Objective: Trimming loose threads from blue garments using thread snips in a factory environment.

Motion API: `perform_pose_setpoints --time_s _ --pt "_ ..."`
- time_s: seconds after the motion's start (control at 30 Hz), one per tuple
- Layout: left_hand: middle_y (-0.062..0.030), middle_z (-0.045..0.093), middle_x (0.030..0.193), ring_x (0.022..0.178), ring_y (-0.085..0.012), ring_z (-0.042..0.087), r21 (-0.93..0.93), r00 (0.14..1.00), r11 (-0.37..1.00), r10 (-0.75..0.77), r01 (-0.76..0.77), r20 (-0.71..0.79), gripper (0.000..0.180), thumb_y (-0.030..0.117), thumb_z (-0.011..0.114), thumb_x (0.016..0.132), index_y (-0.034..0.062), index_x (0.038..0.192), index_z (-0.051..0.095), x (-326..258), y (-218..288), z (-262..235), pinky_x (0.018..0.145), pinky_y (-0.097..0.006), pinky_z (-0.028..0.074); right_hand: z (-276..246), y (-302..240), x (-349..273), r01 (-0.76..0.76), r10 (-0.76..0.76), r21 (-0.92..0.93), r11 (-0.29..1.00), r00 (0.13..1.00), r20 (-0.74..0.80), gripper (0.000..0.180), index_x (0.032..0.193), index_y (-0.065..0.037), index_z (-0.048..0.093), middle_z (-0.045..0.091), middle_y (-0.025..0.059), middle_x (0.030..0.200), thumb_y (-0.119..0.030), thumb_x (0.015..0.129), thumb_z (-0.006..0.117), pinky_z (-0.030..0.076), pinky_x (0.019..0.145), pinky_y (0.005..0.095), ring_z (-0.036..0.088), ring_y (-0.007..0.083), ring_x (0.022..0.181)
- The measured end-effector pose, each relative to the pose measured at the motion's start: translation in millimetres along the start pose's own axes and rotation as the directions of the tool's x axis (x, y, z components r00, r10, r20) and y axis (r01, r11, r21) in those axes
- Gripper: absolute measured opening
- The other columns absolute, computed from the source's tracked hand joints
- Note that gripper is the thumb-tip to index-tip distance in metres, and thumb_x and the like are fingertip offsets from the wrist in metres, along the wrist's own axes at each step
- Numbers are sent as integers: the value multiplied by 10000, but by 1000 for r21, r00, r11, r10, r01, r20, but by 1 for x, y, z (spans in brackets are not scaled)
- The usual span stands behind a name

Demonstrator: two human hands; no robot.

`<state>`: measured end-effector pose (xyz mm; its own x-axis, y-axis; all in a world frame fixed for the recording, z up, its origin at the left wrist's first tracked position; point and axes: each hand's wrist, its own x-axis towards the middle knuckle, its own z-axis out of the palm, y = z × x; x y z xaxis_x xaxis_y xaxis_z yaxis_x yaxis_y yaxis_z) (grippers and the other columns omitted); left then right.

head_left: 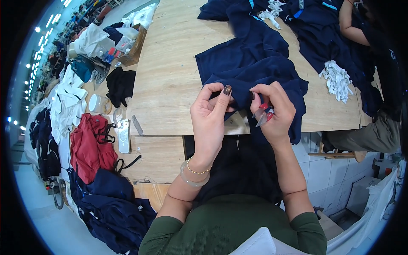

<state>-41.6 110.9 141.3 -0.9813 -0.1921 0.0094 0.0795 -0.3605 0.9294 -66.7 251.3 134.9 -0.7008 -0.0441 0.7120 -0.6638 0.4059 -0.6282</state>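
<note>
A navy blue garment (259, 55) lies rumpled on the wooden table, and its near edge hangs over the front toward my lap. My left hand (210, 108) pinches a piece of that cloth between thumb and fingers. Opposite it, my right hand (276, 108) is closed, thumb and forefinger together at the cloth. Tucked in the right palm is a small pair of thread snips (262, 117) with red parts, its pointed blades sticking out toward the left hand. The exact grip of the right fingertips on the fabric is partly hidden.
On the left are a phone (123, 136), a red garment (91, 142), a black cloth (120, 85) and a cardboard box (137, 44) of odds and ends. White fabric strips (335, 80) lie at right, beside more navy garments (316, 38). Another person's arm (352, 27) reaches in there.
</note>
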Motion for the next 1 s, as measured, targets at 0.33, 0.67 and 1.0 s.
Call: perform_pose_setpoints --time_s 0.33,0.67,1.0 --pt "-27 582 786 743 -77 608 -316 991 943 -74 106 113 58 80 487 1004 27 1019 473 -5 -1 -1 832 -338 593 -10 -6 -9 -474 497 482 737 863 88 79 946 -8 571 541 -21 834 -32 894 625 397 648 178 480 38 743" --pt "-43 583 908 851 -114 637 -342 996 940 31 -2 80 55 83 446 1019 33 1041 451 -7 0 5 921 -380 558 -33 -17 -20 -479 436 261 838 875 208 115 935 31 636 602 -2 777 -79 902 647 382 605 161 495 23 685" --pt "-34 586 933 878 -118 638 -337 995 941 53 -21 85 67 89 453 1018 39 1062 446 -9 0 6 917 -384 560 -26 -19 -17 -444 415 243 863 895 161 99 917 27 638 585 -6 729 -65 889 662 365 566 167 476 20 643"
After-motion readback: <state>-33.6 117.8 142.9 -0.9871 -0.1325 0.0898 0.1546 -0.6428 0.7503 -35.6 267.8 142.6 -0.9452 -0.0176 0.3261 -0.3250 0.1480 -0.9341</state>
